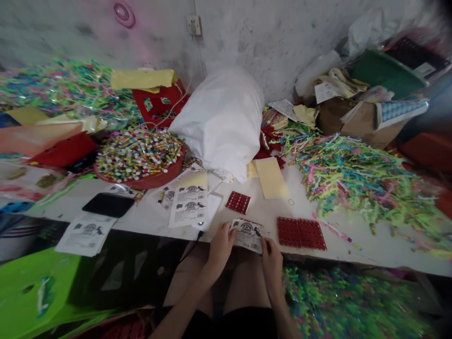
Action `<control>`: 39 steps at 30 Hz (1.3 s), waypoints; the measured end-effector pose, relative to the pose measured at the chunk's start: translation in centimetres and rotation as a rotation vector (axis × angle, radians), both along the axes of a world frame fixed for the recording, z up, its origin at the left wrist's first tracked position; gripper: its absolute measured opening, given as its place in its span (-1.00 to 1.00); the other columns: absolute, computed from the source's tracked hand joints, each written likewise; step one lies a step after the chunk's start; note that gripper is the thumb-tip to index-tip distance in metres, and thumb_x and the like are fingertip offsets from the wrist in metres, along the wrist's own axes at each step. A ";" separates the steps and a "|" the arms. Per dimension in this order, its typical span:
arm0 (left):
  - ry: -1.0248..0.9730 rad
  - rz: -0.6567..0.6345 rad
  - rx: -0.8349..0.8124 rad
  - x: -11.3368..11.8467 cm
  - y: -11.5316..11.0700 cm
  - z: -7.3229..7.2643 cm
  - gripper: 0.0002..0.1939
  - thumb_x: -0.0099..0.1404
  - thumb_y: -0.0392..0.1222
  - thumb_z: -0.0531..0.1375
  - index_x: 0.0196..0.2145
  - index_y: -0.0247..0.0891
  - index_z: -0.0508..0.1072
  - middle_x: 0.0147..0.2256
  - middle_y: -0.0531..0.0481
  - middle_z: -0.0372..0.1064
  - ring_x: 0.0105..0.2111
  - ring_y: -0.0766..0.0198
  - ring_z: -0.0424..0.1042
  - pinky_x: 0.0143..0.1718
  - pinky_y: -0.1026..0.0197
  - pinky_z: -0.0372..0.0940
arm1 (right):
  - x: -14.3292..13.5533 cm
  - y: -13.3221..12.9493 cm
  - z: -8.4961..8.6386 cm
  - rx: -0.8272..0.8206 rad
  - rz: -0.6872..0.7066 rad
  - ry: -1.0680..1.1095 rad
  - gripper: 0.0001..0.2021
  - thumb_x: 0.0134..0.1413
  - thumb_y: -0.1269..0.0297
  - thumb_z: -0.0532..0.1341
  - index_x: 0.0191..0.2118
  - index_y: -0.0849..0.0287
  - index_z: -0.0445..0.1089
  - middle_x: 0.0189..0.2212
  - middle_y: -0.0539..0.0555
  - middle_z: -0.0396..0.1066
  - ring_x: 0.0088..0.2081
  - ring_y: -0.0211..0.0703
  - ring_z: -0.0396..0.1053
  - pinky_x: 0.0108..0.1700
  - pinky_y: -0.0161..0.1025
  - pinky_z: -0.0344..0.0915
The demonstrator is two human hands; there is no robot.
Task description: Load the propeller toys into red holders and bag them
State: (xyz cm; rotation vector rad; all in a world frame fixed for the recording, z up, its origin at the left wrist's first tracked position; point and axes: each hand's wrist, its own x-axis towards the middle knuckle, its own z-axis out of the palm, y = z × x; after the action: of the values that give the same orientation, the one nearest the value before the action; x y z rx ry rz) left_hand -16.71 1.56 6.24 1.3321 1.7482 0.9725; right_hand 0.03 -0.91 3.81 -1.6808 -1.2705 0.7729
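Close to the table's front edge, a white printed label sheet [249, 235] with "TOY Candy" lettering is held between my two hands. My left hand [221, 245] pinches its left side, and my right hand [271, 259] grips the lower right corner. A thin red edge shows behind the sheet's top. Just beyond lies a red perforated square [238, 202]. To the right of my right hand, two joined red perforated panels [301, 232] rest flat. More label sheets [189, 205] lie to the left of my left hand.
A red basin [151, 181] full of small colourful pieces stands at left, near a black phone [108, 205]. A large white sack [226, 117] sits behind. Piled colourful toy sticks [363, 174] cover the right side. A yellow card [271, 178] lies mid-table; a green bin [38, 287] is below left.
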 end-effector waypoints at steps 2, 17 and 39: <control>0.102 -0.034 0.075 -0.1 -0.4 0.2 -0.78 0.25 -0.17 0.07 -0.18 -0.18 0.42 -0.17 -0.13 0.37 -0.11 0.04 0.32 -0.01 0.05 0.16 | -0.2 -0.3 0.5 0.029 -0.043 -0.008 -0.58 0.10 -0.05 0.04 -0.25 0.21 0.42 -0.33 0.16 0.50 -0.32 -0.04 0.43 -0.23 -0.19 0.30; -0.168 -0.468 -0.021 -3.9 2.6 3.1 -0.61 0.27 0.00 0.03 -0.01 -0.17 0.36 -0.15 -0.02 0.39 -0.15 0.17 0.34 -0.05 0.21 0.20 | 2.6 0.7 1.4 0.090 0.230 0.035 -0.65 0.13 0.13 0.07 -0.06 0.14 0.43 -0.12 0.14 0.47 -0.13 -0.05 0.42 -0.07 -0.11 0.33; -0.371 -0.605 -0.273 -4.8 2.2 -1.0 -0.44 0.13 -0.18 0.21 0.11 -0.05 0.29 0.22 -0.09 0.06 -0.40 0.35 0.32 -0.37 0.25 0.32 | 3.7 1.2 -0.6 -0.009 0.289 -0.006 -0.57 0.17 0.19 0.00 0.12 0.18 0.27 0.04 0.16 0.35 0.00 -0.03 0.36 0.05 -0.05 0.26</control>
State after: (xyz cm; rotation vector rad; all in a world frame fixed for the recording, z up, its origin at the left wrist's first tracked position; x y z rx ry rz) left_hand -21.52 3.75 5.26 1.2877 1.0552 0.5638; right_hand 3.70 0.28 3.23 -1.5241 -1.5369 0.9447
